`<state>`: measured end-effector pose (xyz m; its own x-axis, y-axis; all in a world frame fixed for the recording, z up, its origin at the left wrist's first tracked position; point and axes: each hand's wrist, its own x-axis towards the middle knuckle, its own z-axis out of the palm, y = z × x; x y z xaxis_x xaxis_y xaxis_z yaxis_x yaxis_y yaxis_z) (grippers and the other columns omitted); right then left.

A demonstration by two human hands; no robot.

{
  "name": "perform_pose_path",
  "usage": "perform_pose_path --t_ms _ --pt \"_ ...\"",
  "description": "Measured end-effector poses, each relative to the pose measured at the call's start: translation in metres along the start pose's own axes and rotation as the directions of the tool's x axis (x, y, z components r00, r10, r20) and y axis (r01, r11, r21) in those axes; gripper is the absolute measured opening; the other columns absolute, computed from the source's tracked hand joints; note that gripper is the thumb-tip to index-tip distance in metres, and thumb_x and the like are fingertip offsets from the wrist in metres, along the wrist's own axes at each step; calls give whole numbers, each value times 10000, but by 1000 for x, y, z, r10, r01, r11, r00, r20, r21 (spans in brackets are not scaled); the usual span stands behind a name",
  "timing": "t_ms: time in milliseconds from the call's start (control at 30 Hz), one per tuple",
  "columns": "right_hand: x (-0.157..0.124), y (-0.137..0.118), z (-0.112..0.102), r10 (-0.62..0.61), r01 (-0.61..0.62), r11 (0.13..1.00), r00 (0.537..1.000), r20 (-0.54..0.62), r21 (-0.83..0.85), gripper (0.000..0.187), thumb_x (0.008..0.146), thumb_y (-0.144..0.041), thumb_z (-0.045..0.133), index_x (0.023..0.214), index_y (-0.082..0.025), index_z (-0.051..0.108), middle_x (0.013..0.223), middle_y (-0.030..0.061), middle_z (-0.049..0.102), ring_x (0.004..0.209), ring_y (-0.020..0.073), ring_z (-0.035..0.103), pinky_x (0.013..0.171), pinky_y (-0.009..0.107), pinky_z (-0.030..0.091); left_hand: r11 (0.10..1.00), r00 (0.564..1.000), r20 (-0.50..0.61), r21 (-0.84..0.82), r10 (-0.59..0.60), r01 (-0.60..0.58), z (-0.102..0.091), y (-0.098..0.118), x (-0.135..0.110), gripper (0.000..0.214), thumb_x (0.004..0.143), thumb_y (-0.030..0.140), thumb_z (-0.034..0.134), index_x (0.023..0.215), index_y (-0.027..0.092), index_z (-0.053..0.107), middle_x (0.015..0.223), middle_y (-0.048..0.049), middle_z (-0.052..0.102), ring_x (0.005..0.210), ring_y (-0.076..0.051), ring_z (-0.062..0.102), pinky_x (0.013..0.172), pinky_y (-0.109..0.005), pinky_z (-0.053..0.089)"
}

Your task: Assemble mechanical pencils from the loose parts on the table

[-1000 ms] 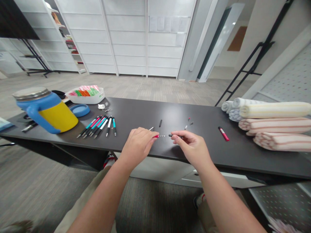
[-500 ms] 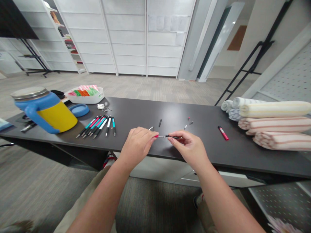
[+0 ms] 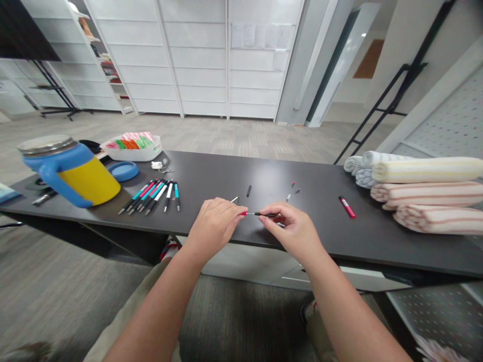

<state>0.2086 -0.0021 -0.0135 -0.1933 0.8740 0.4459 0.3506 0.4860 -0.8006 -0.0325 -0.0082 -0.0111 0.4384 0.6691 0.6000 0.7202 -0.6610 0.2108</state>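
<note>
My left hand (image 3: 213, 226) is closed in a pinch on a red pen barrel (image 3: 244, 213), most of it hidden under the fingers. Facing it, my right hand (image 3: 290, 226) pinches a black pen barrel (image 3: 264, 214) level above the table's near edge. A thin pale rod (image 3: 250, 213) bridges the short gap between the two pieces. A silvery tip (image 3: 234, 199) pokes out behind the left fingers; what it belongs to is hidden. Beyond my hands lie a short black tube (image 3: 249, 190), a tiny red piece (image 3: 293, 184) and a small white piece (image 3: 288, 197).
Several click pens (image 3: 151, 196) lie at left beside a blue-and-yellow mug (image 3: 88, 181), a blue lid (image 3: 124, 171) and a white basket (image 3: 151, 151) of wrapped packets. To the right are a red marker (image 3: 346, 207) and rolled towels (image 3: 430, 193) on the dark table (image 3: 211, 171).
My right hand has shifted slightly left with the black barrel, so less of the pale rod shows between the pieces. My left hand has barely moved.
</note>
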Motion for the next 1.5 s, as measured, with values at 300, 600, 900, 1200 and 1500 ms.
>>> perform_pose_path --t_ms 300,600,900,1200,1500 --pt "-1 -1 0 21 -11 993 996 83 -120 106 907 -320 769 992 -285 823 933 11 819 783 185 744 706 289 577 998 998 46 -45 49 -47 2 4 2 196 1059 265 582 1189 245 727 1079 -41 770 1044 -211 658 952 -394 418" --pt "-2 -2 1 56 -45 987 996 68 -154 99 891 -348 793 944 -271 826 838 -6 810 678 162 709 645 254 535 991 998 40 -128 48 -43 4 2 1 180 1059 268 584 1177 247 719 1069 -27 772 1011 -201 651 943 -391 419" --pt "-2 -11 -1 80 -45 975 985 154 -217 149 980 -362 692 938 -277 807 811 -24 800 696 150 720 677 241 505 992 996 78 -124 33 -23 4 2 1 184 1067 290 572 1156 248 726 1071 -34 776 1005 -213 658 935 -408 417" --pt "-3 -8 1 83 -39 974 978 192 -224 262 944 -408 719 1143 -238 692 805 -15 756 656 157 656 626 260 468 995 999 49 -102 7 -2 6 -1 0 175 1054 265 587 1163 251 725 1102 -39 775 1038 -217 661 948 -408 428" --pt "-2 -13 3 71 3 948 973 222 -318 198 1032 -398 593 1053 -246 717 810 -2 758 681 166 680 659 274 460 995 999 48 -99 8 -3 6 0 0 194 1065 276 566 1160 249 733 1101 -44 775 1042 -211 660 950 -408 432"
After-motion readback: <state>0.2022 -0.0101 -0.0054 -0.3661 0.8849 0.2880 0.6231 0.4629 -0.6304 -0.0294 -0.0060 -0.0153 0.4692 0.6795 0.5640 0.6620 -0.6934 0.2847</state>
